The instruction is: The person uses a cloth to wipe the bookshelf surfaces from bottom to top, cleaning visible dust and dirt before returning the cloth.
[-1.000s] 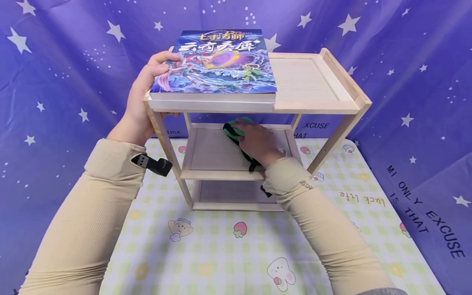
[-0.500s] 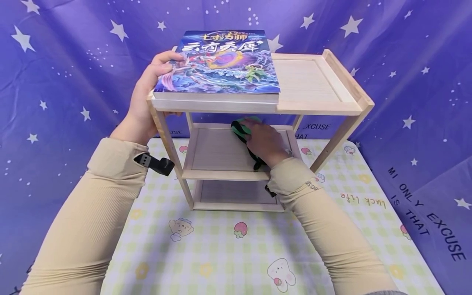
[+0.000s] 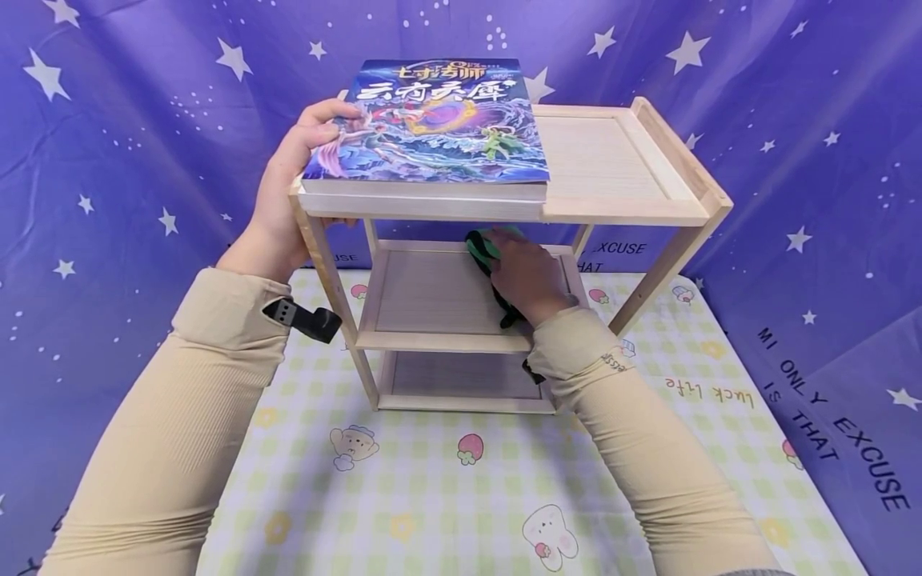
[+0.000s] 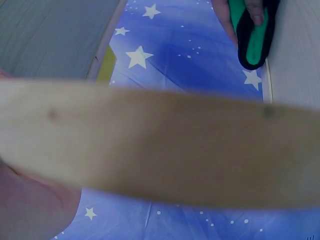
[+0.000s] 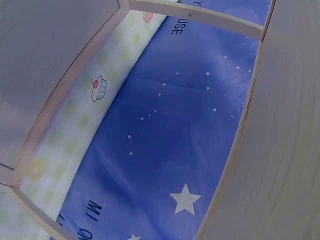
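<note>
My left hand (image 3: 284,180) grips the left end of a small wooden shelf rack (image 3: 619,152), with fingers over the left edge of a thick book (image 3: 446,120) lying on the top board. In the left wrist view, a blurred wooden end piece (image 4: 160,145) crosses in front of part of that hand (image 4: 37,205). On the middle board (image 3: 432,292), my right hand (image 3: 529,276) holds a green cloth (image 3: 484,246) with black edging, mostly hidden under the palm. The left wrist view shows fingers on both sides of the green cloth (image 4: 256,45). Neither hand nor cloth appears in the right wrist view.
Rack legs (image 3: 324,276) stand to both sides of the right arm, and the top board overhangs the right hand. A lower board (image 3: 461,374) lies beneath. The rack stands on a checked tablecloth (image 3: 432,496), before a purple star-patterned curtain (image 3: 144,120).
The right hand and the green cloth have slid to the right along the middle board. The left hand keeps its grip, and the view has shifted slightly.
</note>
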A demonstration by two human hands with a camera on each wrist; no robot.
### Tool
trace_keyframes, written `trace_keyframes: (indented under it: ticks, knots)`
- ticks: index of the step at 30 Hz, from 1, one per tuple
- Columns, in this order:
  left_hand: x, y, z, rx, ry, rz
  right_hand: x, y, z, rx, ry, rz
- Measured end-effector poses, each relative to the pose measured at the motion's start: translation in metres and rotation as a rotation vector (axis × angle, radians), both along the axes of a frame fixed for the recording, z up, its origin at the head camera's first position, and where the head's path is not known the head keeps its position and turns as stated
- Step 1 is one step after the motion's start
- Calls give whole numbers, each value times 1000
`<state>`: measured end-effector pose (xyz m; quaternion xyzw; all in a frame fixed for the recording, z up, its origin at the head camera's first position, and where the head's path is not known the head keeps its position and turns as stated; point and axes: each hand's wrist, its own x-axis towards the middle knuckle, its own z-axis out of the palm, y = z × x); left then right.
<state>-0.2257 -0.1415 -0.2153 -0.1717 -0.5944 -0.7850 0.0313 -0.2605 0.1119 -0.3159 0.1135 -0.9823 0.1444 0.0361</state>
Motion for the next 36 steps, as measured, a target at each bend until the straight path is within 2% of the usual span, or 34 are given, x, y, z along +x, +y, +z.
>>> trace_keyframes:
  ticks: [5, 11, 17, 19, 29, 36]
  knots:
    - [0, 1, 1, 1, -2, -1, -2, 3, -1, 9, 24, -44]
    - [0, 1, 1, 2, -1, -1, -3, 5, -1, 47, 1, -115]
    - [0, 2, 1, 5, -3, 1, -4, 13, -3, 230, 112, -53]
    - [0, 2, 0, 5, -1, 0, -4, 16, -3, 258, 124, -40]
    - [1, 1, 0, 4, -5, 3, -7, 21, -2, 177, 78, -36]
    - [1, 1, 0, 1, 0, -2, -9, 22, -3, 107, 44, -83]
